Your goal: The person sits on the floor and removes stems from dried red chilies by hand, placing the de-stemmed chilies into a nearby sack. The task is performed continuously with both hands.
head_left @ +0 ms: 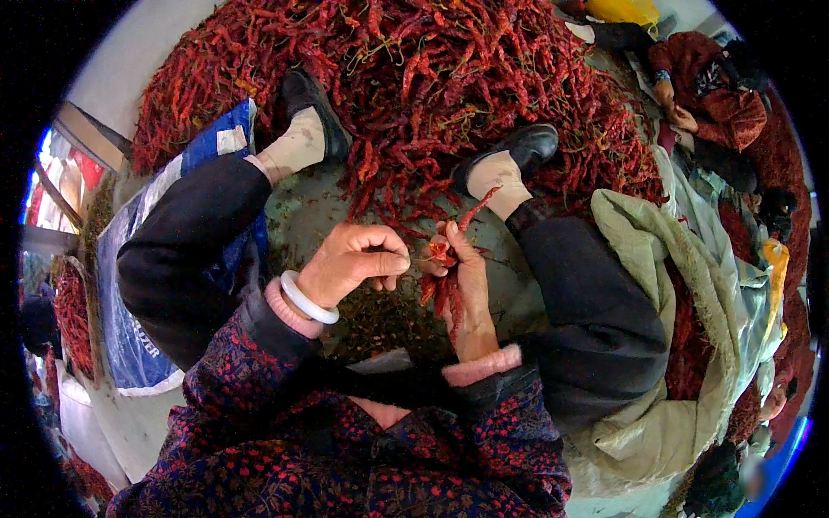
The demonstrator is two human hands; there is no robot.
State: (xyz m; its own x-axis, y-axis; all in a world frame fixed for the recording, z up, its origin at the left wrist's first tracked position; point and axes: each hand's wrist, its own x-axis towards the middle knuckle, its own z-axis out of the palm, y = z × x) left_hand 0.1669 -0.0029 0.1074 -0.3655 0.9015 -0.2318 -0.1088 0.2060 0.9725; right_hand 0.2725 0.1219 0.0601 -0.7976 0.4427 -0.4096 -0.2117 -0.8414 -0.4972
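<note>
Right hand (pixel 471 281) gripping red chillies (pixel 441 251), partly hidden; left hand (pixel 356 259) pinched; contents, if any, unclear.

I sit low over a grey-green floor (pixel 516 289), its surface stained and dusty. Toward its far edge spreads a big heap of dried red chillies (pixel 432 78), a few straggling out on my side. Nearer me, at the floor's middle, lies a dark scatter of stems and crumbs (pixel 389 326). Toward the left edge a blue-and-white sack (pixel 134 328) lies partly beneath my leg (pixel 190 250); toward the right edge, a rumpled pale green sack (pixel 643 445).
</note>
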